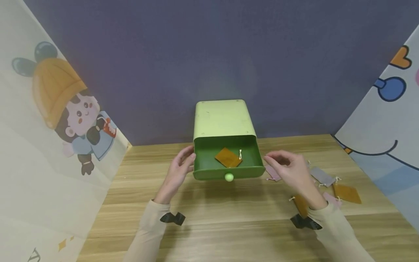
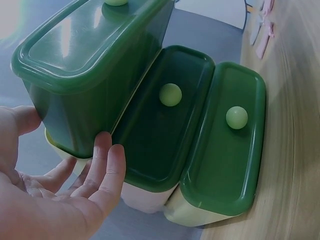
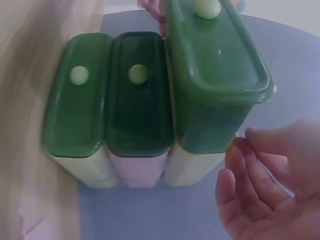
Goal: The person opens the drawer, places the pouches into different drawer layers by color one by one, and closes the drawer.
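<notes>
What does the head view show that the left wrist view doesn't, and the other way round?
Only the head view: the brown pouch inside the top drawer and the right hand. Only the left wrist view: the closed middle drawer and bottom drawer. Both: the pulled-out top drawer, the left hand beside it, and pouches on the table.

From here I see a green drawer [image 1: 209,174] with a light green knob [image 1: 229,177], an orange-brown pouch [image 1: 228,157], a pink pouch [image 1: 273,173], a grey pouch [image 1: 322,177] and a streaky, light brown table [image 1: 229,233].
</notes>
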Demonstrator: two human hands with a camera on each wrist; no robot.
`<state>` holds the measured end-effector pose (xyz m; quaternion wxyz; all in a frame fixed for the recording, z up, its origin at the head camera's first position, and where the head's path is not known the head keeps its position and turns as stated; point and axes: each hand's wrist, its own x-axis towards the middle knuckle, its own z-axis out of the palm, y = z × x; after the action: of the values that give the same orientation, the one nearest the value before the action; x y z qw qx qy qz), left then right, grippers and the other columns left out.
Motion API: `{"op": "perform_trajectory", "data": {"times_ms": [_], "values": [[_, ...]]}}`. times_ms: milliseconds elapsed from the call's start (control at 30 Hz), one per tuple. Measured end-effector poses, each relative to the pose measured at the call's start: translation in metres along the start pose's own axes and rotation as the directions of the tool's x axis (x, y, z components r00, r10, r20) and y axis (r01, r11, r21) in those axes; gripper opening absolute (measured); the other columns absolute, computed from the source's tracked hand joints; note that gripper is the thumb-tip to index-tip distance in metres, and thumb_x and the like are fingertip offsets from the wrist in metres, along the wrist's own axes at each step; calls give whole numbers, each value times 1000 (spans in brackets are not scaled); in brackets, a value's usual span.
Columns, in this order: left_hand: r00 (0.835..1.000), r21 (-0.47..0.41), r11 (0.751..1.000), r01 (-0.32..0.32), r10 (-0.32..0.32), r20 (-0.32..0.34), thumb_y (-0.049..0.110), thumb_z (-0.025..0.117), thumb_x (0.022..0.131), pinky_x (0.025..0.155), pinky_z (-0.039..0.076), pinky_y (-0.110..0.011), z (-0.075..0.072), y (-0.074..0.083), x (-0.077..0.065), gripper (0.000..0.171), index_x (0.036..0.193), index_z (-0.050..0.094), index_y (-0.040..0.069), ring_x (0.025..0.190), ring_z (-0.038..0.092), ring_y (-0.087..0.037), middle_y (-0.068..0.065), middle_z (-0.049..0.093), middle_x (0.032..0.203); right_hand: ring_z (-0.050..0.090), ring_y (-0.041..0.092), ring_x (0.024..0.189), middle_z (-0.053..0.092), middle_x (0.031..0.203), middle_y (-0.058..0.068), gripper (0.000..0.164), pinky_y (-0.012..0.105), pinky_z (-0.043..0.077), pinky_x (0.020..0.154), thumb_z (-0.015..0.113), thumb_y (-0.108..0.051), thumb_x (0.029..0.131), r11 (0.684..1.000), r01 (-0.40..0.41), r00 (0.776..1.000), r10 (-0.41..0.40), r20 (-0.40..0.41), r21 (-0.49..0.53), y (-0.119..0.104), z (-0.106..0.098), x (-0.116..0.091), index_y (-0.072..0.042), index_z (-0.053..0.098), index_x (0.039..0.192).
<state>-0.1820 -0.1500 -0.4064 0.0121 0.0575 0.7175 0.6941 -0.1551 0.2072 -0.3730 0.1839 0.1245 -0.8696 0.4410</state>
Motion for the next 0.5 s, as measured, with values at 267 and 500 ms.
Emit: {"op": "perform_trajectory", "data": {"times_ms": [267, 500], "values": [[1000, 3, 1000, 5, -5, 4, 24, 55, 112, 115, 53, -53, -1, -1, 0, 57, 163, 38, 4, 139, 57, -39, -18, 44, 167, 67, -7, 82, 83, 101, 10, 16, 11, 54, 71, 78, -20, 99, 996, -69, 997, 70, 17, -49, 13, -5, -16, -8, 82, 108], [1000, 3, 1000, -2, 1, 9, 24, 56, 112, 114, 54, -51, -1, -1, 0, 58, 163, 38, 4, 140, 56, -39, -18, 44, 166, 67, -8, 81, 83, 100, 10, 15, 8, 53, 71, 79, -19, 98, 994, -67, 998, 68, 10, -90, 28, -9, -29, -7, 83, 108]]}}
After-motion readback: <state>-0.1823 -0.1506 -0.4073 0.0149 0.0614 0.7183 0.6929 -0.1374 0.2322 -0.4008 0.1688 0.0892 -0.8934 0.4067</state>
